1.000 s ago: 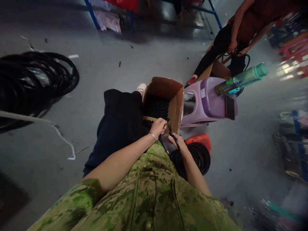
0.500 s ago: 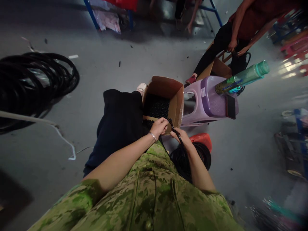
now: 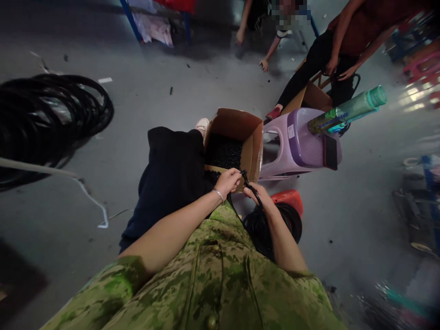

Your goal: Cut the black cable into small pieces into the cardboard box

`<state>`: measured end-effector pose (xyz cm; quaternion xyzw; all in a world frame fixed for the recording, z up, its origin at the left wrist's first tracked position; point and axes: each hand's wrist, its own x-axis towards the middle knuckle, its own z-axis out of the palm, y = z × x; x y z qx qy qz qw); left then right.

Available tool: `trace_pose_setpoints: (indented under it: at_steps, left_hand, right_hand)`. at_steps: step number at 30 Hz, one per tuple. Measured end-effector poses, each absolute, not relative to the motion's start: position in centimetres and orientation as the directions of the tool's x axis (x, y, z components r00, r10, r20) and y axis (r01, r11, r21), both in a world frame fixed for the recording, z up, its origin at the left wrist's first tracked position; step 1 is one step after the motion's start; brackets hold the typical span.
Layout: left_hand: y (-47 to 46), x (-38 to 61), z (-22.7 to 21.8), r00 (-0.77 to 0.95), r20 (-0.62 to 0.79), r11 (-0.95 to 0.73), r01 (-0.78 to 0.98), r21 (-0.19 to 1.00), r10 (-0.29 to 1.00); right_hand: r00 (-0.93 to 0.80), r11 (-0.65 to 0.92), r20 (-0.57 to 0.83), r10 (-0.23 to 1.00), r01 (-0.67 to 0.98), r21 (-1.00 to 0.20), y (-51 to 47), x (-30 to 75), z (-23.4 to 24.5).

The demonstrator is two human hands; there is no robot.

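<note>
My left hand [image 3: 228, 180] is closed, its fingertips pinching at a small black fitting [image 3: 243, 173] by the end of a thin black hose [image 3: 255, 191]. My right hand [image 3: 264, 198] is wrapped round that hose just behind the fitting. Both hands are close together over the near edge of an open cardboard box [image 3: 252, 158]. Many small black parts [image 3: 224, 152] lie inside the box; their shape is too fine to make out. Below my right forearm sits a coil of black hose [image 3: 290, 224].
A purple stool [image 3: 305, 153] right of the box bears a green bottle [image 3: 347, 112] and a dark phone-like slab [image 3: 330, 153]. A red bag [image 3: 290, 199] lies by the coil. Large black coils [image 3: 79, 101] lie at left. Two other people are ahead, one seated beside another box [image 3: 314, 96].
The person at the back has leaned further into view, reaching a hand toward the floor. My hands keep nearly the same place, with the fitting and hose shifting only slightly.
</note>
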<state>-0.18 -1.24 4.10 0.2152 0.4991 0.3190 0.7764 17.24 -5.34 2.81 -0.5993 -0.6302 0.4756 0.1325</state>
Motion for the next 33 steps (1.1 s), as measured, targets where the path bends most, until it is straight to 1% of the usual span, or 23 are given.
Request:
trace_pose_setpoints:
  at_steps: [5, 9, 13, 19, 22, 33]
  left_hand:
    - [-1.24, -0.1, 3.9, 0.284, -0.643, 0.702, -0.254, 0.665, 0.711]
    - [-1.25, -0.02, 3.8, 0.28, -0.648, 0.704, -0.217, 0.676, 0.708]
    - [-1.28, 0.0, 3.84, 0.277, -0.645, 0.7, -0.213, 0.682, 0.712]
    - [-1.31, -0.02, 3.75, 0.277, -0.625, 0.683, -0.252, 0.686, 0.73]
    - [-1.32, 0.02, 3.49, 0.285, -0.608, 0.67, -0.263, 0.694, 0.741]
    - [-1.33, -0.02, 3.73, 0.305, -0.603, 0.67, -0.213, 0.711, 0.737]
  right_hand:
    - [-0.232, -0.135, -0.393, 0.89, 0.689, -0.712, -5.09, 17.4, 2.8]
    - [-0.232, -0.149, -0.409, 0.882, 0.688, -0.711, -4.93, 17.46, 2.52]
    - [-0.256, -0.15, -0.419, 0.871, 0.675, -0.723, -4.78, 17.36, 2.5]
    - [-0.302, -0.152, -0.398, 0.866, 0.601, -0.785, -4.65, 17.3, 2.68]
    - [-0.311, -0.151, -0.401, 0.862, 0.596, -0.788, -4.66, 17.42, 2.6]
    - [-0.311, -0.211, -0.428, 0.849, 0.543, -0.813, -4.96, 17.65, 2.94]
